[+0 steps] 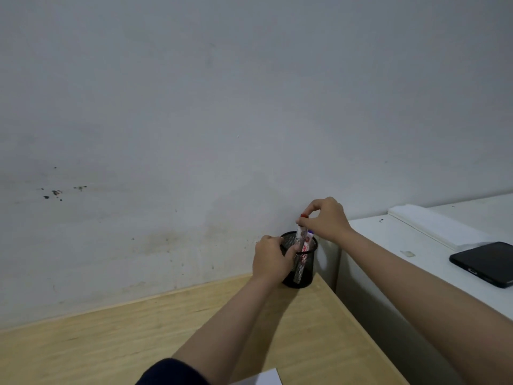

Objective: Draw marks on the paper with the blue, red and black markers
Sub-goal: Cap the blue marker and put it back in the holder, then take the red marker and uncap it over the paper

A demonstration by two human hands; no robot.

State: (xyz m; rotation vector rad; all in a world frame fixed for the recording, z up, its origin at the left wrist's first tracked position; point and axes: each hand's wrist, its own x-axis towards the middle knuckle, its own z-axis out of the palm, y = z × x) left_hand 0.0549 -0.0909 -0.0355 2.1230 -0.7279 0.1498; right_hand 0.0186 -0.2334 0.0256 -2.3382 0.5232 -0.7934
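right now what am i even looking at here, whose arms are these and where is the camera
There is no machine here: these are a person's two bare arms, seen from one wide-angle camera worn on their head, looking forward and down.

The left hand steadies a black wire-mesh pen cup that stands at the far corner of a light wooden desk, against a grey wall. The right hand pinches the top of a white marker with a red cap, whose lower part is inside the cup. A second marker with a bluish top shows at the rim.

To the right stands a white cabinet, with a black phone lying on it. A white paper corner peeks in at the bottom edge.
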